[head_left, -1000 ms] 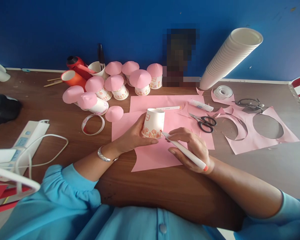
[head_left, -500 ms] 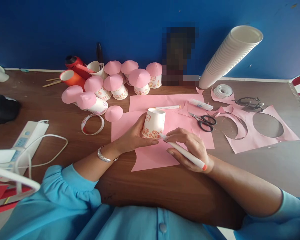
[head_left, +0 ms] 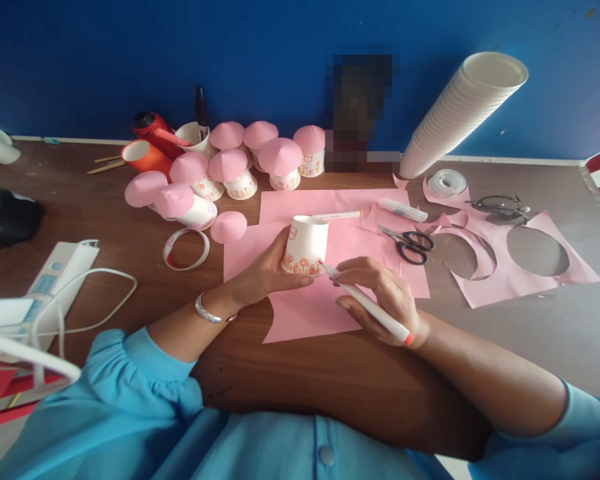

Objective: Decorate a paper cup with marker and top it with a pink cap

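From the head view, counting nine pink cones (head_left: pixel 280 157), one pair of scissors (head_left: pixel 403 240), one cup stack (head_left: pixel 455 117), one white pen (head_left: pixel 337 215) lying on pink paper (head_left: pixel 300 310). Spotting brown tabletop (head_left: pixel 305 373) from the paper's near edge to the blue shirt (head_left: pixel 260 440), with blue wall (head_left: pixel 230 53) at the far edge. Gripping one paper cup (head_left: pixel 306 240) in the left hand (head_left: pixel 269 268) over the paper, pinching a second pen (head_left: pixel 375 310) in the right hand (head_left: pixel 394 303), aiming at the cup's lower edge! Seeing red flowers along the wide bottom, red window above
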Motion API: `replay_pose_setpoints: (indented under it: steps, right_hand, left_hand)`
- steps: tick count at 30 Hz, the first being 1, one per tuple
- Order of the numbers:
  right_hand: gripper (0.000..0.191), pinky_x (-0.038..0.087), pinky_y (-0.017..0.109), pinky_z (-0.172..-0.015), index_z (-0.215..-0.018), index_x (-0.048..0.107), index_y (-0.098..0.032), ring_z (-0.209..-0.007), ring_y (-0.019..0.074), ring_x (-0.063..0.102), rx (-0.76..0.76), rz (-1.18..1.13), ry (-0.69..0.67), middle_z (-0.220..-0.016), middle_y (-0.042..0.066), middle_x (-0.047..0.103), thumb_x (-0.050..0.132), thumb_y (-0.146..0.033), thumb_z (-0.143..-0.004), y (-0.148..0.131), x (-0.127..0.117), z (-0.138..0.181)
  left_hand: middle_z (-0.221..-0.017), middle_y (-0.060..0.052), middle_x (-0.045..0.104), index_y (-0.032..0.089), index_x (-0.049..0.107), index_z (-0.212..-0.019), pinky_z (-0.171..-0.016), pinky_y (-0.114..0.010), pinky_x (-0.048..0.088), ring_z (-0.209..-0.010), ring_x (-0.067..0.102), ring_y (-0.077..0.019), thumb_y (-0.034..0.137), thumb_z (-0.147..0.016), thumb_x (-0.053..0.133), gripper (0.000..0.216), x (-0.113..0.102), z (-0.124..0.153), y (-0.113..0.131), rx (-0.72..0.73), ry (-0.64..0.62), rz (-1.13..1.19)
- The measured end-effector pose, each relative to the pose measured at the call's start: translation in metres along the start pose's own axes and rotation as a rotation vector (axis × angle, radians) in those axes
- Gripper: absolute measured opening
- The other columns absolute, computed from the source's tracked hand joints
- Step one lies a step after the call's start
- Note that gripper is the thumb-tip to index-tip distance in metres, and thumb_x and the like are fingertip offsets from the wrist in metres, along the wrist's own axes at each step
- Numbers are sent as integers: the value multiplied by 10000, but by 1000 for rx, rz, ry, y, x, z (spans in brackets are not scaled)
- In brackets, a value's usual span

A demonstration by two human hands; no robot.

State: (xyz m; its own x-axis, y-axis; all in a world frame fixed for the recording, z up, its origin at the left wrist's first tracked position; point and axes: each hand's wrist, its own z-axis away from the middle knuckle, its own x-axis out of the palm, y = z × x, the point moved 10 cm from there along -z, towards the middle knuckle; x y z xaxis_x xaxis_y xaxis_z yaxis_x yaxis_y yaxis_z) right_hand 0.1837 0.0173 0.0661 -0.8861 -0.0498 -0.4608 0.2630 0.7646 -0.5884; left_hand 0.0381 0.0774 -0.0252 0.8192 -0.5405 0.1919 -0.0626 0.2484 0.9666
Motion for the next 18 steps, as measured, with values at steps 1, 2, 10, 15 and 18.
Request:
replay_pose_setpoints:
  steps: [1,2,10,15,18]
  right_hand:
    - [240,655,383,-754,-1252,607,-205,-923,241,752,7,3,15,-979,97,728,646,-241,-1018,1,-2,0]
    - [245,653,385,-761,-1259,606,-206,-926,241,750,20,6,32,-978,93,727,644,-248,-1021,2,-3,0]
    - [293,639,396,-814,-1343,579,-212,-973,249,735,67,35,46,-970,86,714,593,-278,-1058,9,-6,2]
    - [276,644,388,-842,-1334,573,-225,-1012,241,737,79,52,58,-1005,86,704,583,-297,-1069,11,-5,4]
    - [269,645,384,-836,-1326,573,-218,-1019,242,736,74,62,54,-1003,89,707,588,-294,-1068,11,-4,5]
  left_hand:
    - [-1332,-93,648,288,520,-1447,-986,-428,534,-1219,632,-316,340,-789,901,762,0,0,0,2,-4,33]
    - [-1311,-92,666,282,537,-1436,-991,-432,535,-1205,646,-313,334,-789,897,742,0,0,1,9,-7,74]
    - [-1280,-128,749,207,677,-1298,-1044,-500,562,-1212,711,-340,321,-813,818,518,3,0,3,-27,-118,453]
    - [-1322,-147,733,160,691,-1302,-1132,-582,524,-1222,708,-374,345,-748,805,595,-3,1,4,-55,-80,505]
    - [-1290,-132,746,166,695,-1303,-1154,-597,512,-1213,711,-367,361,-722,807,623,-5,0,5,-65,-48,502]
